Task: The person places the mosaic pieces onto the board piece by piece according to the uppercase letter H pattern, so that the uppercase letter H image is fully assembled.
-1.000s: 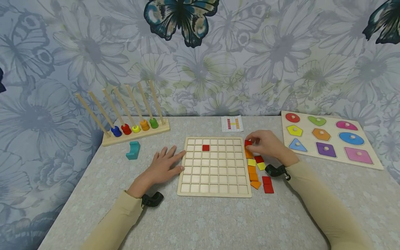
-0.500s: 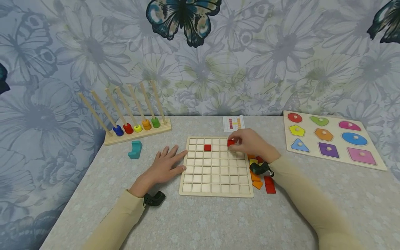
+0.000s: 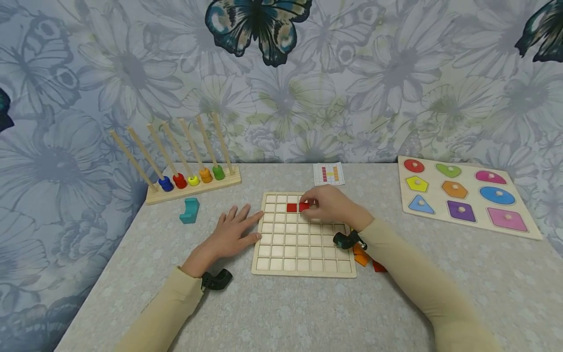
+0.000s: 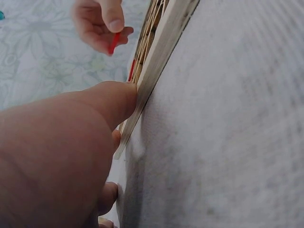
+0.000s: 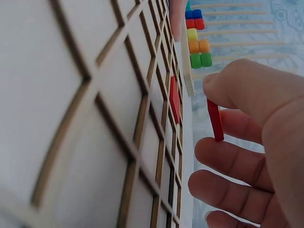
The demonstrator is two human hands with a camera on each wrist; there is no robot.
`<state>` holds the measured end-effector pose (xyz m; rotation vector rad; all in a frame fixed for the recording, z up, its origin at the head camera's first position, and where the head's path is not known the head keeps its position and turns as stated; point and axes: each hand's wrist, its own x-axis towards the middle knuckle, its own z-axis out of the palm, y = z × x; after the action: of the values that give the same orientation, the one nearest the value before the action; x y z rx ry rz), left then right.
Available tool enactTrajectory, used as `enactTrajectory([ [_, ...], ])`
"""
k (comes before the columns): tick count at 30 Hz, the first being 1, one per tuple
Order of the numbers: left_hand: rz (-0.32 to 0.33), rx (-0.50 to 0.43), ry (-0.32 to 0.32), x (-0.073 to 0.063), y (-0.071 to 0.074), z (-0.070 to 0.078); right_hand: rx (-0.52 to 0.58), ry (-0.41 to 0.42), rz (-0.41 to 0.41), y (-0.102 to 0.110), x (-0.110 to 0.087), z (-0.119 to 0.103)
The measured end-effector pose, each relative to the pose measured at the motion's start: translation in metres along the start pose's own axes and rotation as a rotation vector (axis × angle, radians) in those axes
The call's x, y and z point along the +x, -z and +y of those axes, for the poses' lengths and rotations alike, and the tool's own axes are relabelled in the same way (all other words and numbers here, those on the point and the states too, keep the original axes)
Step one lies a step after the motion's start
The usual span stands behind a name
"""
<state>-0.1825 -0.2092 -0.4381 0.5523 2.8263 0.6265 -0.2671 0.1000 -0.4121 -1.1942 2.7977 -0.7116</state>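
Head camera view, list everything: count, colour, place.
Grid board: one, wooden, centre.
Placed tile: one, red, on board.
Held tile: one, red, over board.
Loose tiles: count hidden, orange, red, right of board.
Pattern card: one, white, behind board.
Peg rack: one, wooden, back left.
Rings: count unclear, five colours, on rack.
Curved block: one, teal, near rack.
Shape board: one, wooden, right.
Shape pieces: nine, multicoloured, on shape board.
Table: one, grey, underneath.
Wall: one, grey floral with butterflies, behind.
Wrist cameras: two, black, on wrists.
Sleeves: two, beige, forearms.
Left hand: one, at board edge.
Right hand: one, holding tile.

The held tile point(image 5: 215, 119) is red, the gridded board point(image 3: 303, 239) pale cream.
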Motion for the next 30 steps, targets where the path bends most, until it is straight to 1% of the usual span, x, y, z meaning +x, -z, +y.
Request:
enactTrajectory([
  [8, 0.006, -0.001, -0.002, 0.0, -0.001, 0.001, 0.012, 0.038, -0.017, -0.01, 0.009, -0.01],
  [11, 0.0, -0.001, -0.001, 0.0, -0.001, 0.001, -0.001, 0.051, -0.032, -0.014, 0.011, -0.014],
  [17, 0.002, 0.004, 0.004, 0.0, -0.002, 0.002, -0.021, 0.041, -0.044, -0.021, 0.014, -0.018],
  [22, 0.006, 0.009, 0.004, -0.001, -0.002, 0.001, -0.024, 0.042, -0.046, -0.021, 0.014, -0.021],
  [30, 0.011, 0.004, 0.009, -0.003, -0.002, 0.002, -0.063, 0.013, -0.066, -0.021, 0.016, -0.026],
])
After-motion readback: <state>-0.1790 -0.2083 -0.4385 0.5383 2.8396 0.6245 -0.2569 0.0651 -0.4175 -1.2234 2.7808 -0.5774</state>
